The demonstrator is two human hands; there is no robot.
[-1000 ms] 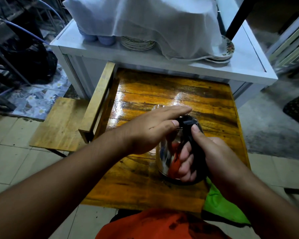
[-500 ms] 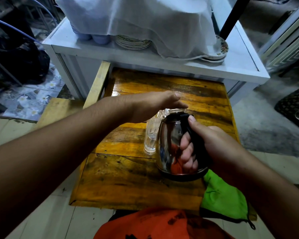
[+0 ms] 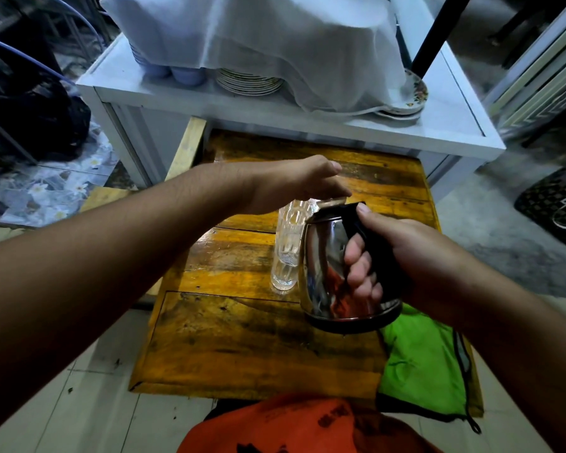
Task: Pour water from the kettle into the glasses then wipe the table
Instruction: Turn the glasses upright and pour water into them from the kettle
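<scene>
I count one steel kettle (image 3: 327,273), one clear glass (image 3: 286,253) that I can make out, and one green cloth (image 3: 419,364) on one wooden counter (image 3: 242,338). Two hands show, left (image 3: 294,184) and right (image 3: 402,256). Behind stand one stack of plates (image 3: 249,84) and two blue cups (image 3: 177,73).

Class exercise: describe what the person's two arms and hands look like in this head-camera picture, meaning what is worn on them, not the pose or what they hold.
Both forearms are bare up to the frame edge, with no sleeve showing. The left hand and the right hand wear no gloves. No watch, bracelet or ring shows on the parts in view. The fingernails are short and unpainted. Fine hair shows on the left forearm.
</scene>
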